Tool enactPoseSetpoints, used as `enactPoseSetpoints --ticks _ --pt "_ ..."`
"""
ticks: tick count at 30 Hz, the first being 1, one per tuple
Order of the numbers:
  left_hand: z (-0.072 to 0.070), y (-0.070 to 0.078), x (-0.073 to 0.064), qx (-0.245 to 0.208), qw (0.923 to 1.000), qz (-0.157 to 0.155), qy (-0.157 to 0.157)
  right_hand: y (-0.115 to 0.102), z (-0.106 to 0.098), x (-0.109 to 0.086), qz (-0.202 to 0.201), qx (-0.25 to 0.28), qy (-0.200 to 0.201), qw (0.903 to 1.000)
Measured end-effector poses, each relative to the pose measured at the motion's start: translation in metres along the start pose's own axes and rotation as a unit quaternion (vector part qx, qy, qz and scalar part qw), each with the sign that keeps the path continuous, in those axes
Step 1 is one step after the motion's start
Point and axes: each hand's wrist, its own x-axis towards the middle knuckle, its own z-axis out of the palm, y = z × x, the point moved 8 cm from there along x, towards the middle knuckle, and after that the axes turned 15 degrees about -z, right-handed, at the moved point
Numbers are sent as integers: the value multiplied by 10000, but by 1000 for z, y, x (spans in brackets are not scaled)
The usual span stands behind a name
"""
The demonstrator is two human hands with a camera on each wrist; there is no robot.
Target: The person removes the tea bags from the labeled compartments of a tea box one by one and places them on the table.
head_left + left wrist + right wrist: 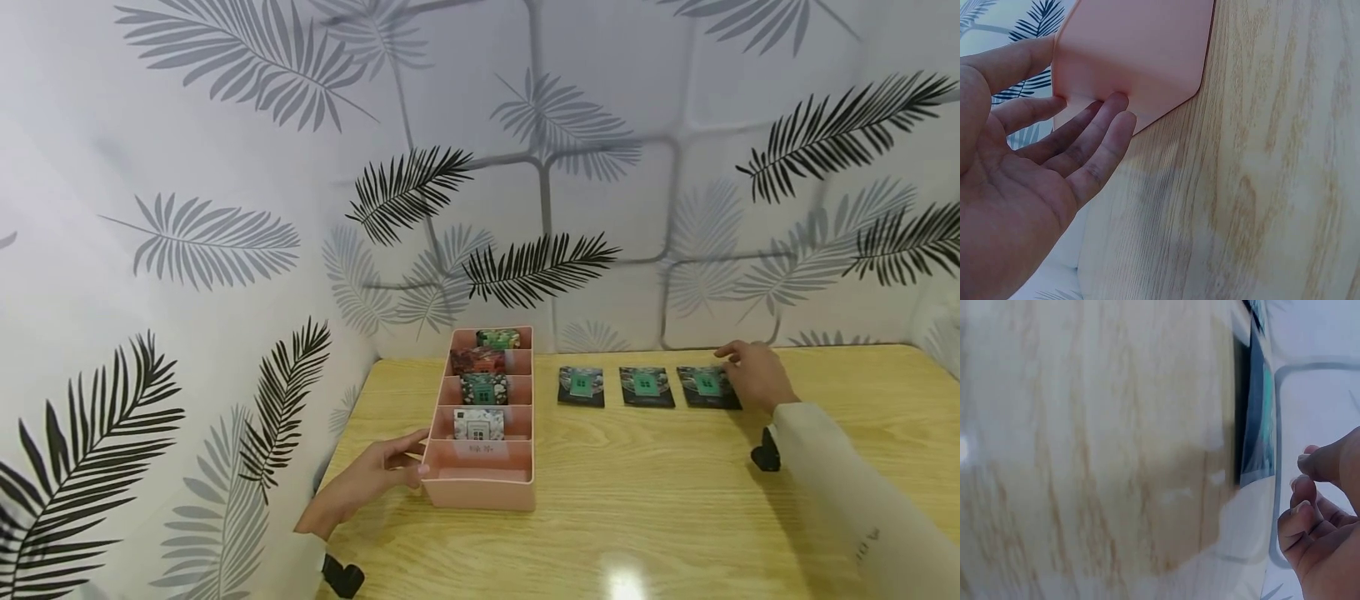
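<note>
On the table stands a pink divided box (480, 493), with flat patterned packets in its back compartments and its front compartment bare. My left hand (375, 475) touches the box's front left corner, thumb near the rim. In the left wrist view its loosely straight fingers (1104, 156) lie against the pink wall. My right hand (757, 377) is over the right edge of a dark square packet with a green label (707, 385). Its fingers (1300, 522) are bent towards the thumb with nothing between them in the right wrist view.
Two similar dark packets, a middle one (647, 387) and a left one (581, 387), lie in a row between the box and the right-hand packet. Behind the wooden table (645, 492) rises a white wall with leaf patterns (600, 200); it continues along the left side.
</note>
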Motion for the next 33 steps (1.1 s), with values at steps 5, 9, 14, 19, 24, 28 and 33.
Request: enactPoseSetpoints --ticks 5,9,14,19,24,28,33 --pt "0 2 1 -58 10000 47 -33 -10 -2 4 -235 -60 175 9996" --pt "-1 1 1 3 10000 22 6 -30 -3 6 -438 89 245 9987" --pt "-1 0 2 57 10000 5 63 -57 -4 10 -725 137 292 9968" --pt "-1 0 1 129 9998 -55 159 -77 1 15 -811 386 195 9958" --pt "0 0 0 163 9996 -79 199 -99 8 22 -1034 509 177 9932" --pt "0 0 0 161 9998 -51 142 -118 14 27 -1138 667 126 9912" --pt "0 1 0 174 9998 -25 110 -144 19 35 -1313 848 108 9876"
